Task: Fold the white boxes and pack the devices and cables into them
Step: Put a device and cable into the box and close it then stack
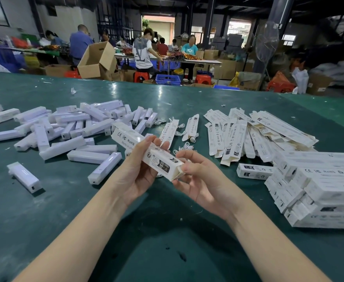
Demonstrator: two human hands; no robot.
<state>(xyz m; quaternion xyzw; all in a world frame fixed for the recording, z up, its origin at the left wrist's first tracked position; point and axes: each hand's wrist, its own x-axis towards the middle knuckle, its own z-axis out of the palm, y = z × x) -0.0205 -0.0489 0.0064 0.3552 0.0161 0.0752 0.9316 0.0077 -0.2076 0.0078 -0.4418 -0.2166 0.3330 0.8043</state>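
My left hand (141, 171) grips a long white printed box (126, 138) around its middle, above the green table (167, 231). My right hand (199, 176) holds the box's near end, thumb pressed on the end flap. A heap of white devices (75, 127) in clear wrap lies to the left. Flat unfolded boxes (248, 131) lie spread at the right. Coiled white cables (185, 147) sit just beyond my hands. Packed boxes (319, 186) are stacked at the far right.
A single device (24, 177) lies apart at the near left. Two flat boxes (170, 132) rest beyond the held box. Past the table's far edge are people at other tables, cardboard cartons (98, 60) and red stools.
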